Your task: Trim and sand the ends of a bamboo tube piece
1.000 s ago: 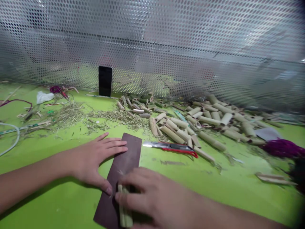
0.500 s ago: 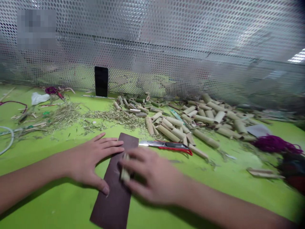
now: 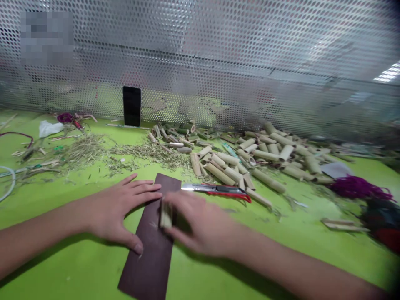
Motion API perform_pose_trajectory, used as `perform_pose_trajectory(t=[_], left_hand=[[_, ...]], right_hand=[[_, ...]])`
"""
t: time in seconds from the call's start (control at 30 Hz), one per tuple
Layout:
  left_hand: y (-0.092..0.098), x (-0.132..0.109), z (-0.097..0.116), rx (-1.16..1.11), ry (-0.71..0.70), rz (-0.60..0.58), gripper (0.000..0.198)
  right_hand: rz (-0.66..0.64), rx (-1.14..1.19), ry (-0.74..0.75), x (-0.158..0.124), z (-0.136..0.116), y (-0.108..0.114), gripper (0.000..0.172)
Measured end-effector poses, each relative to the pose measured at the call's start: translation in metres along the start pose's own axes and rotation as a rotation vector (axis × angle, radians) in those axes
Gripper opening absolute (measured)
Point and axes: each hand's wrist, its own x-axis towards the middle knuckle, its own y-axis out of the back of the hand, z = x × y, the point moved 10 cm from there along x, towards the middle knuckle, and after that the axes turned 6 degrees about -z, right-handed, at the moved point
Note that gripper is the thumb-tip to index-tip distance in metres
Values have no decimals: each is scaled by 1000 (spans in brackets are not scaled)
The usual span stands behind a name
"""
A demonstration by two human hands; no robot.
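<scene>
Your right hand [image 3: 200, 223] on a short bamboo piece [image 3: 166, 215], mid-sheet on the dark brown abrasive sheet [image 3: 150, 258].
Your right hand is half-closed, fingers gripping the pale, ribbed piece against the gritty surface. Your left hand [image 3: 115, 210] lies open, fingers spread, at the sheet's edge. A red-handled utility knife [image 3: 215, 190] lies just beyond; hollow bamboo tubes [image 3: 265, 156] are heaped farther back.

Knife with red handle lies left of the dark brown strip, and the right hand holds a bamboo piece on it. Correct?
In the head view, the knife lies right of the dark brown strip, not left. The right hand holds a bamboo piece on it.
</scene>
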Motion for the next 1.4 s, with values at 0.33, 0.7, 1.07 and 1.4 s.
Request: perform_pose_trajectory(t=[0.33, 0.7, 1.07, 1.4], left_hand=[[3, 1, 2, -32, -7, 12, 106], [1, 1, 1, -19, -13, 13, 105], [1, 0, 1, -24, -19, 7, 104], [2, 1, 1, -35, -28, 28, 103]], right_hand=[[23, -72, 67, -4, -5, -2, 25], [-40, -27, 144, -1, -8, -3, 33], [-88, -24, 338, -5, -28, -11, 37], [-119, -82, 359, -6, -37, -14, 35]])
